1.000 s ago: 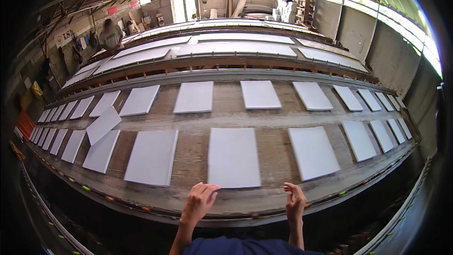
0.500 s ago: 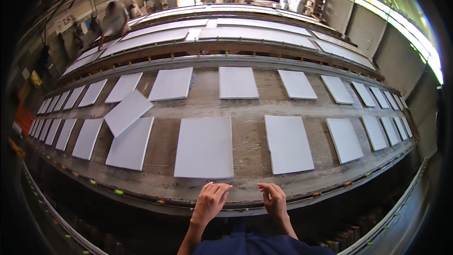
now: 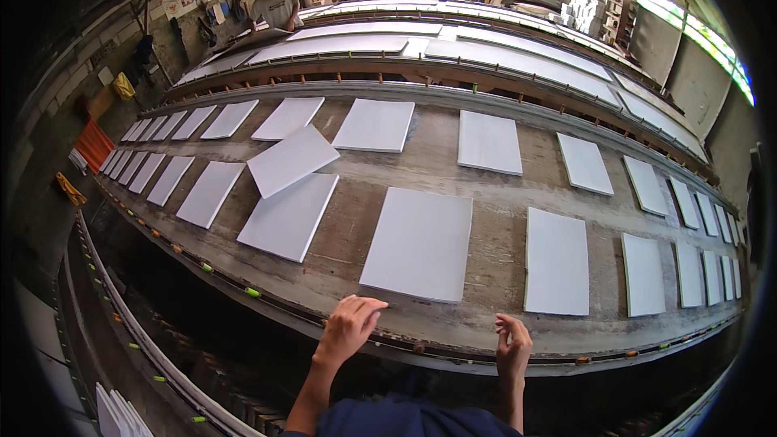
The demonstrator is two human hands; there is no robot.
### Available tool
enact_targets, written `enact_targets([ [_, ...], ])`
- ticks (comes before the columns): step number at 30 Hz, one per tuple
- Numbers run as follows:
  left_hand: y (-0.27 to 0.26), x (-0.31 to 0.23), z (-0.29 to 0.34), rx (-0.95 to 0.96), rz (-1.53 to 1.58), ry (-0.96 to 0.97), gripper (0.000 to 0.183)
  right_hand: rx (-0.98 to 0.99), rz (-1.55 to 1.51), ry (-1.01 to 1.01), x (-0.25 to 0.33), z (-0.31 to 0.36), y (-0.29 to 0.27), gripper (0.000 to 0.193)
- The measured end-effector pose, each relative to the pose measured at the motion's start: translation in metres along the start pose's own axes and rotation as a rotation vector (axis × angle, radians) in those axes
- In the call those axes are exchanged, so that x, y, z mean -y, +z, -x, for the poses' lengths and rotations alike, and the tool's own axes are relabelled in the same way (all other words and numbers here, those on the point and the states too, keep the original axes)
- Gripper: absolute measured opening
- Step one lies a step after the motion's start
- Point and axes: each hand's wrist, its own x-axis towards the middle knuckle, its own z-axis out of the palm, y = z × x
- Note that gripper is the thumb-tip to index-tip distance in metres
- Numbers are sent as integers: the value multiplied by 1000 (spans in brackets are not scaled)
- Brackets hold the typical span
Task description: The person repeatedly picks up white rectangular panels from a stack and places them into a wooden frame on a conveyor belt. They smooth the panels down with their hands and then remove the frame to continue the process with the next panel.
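Near the long table's front edge, my left hand (image 3: pixel 348 329) hovers with fingers loosely bent and nothing visible in them. It is nearest to the lower left corner of a white rectangular sheet stack (image 3: pixel 418 244). My right hand (image 3: pixel 513 348), also without anything visible in it, hangs below another white stack (image 3: pixel 558 262), its fingers half bent and apart from the thumb. Neither hand touches a stack. Left of centre, a tilted white stack (image 3: pixel 292 160) rests partly across the top of another white stack (image 3: pixel 289 217).
Two rows of white stacks cover the worn table (image 3: pixel 502 194). Coloured clips (image 3: pixel 252 292) line its front edge. Behind stand further tables with long white sheets (image 3: pixel 348 48). A person (image 3: pixel 275 10) works at the far left. A curved rail (image 3: pixel 154 356) runs at lower left.
My view has turned left, so the table appears tilted and shifted right. My hands have moved farther apart. The person at the back now stands more upright.
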Motion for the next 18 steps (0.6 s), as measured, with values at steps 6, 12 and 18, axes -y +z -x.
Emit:
enact_targets([
  [6,-49,73,-6,-141,23,-81,23,17,-99,51,44,-29,38,22],
  [12,-124,198,-30,-223,113,-78,22,176,-18,-116,129,-85,116,21],
  [18,-190,350,-66,-381,861,-503,29,248,-393,57,168,-178,263,16],
])
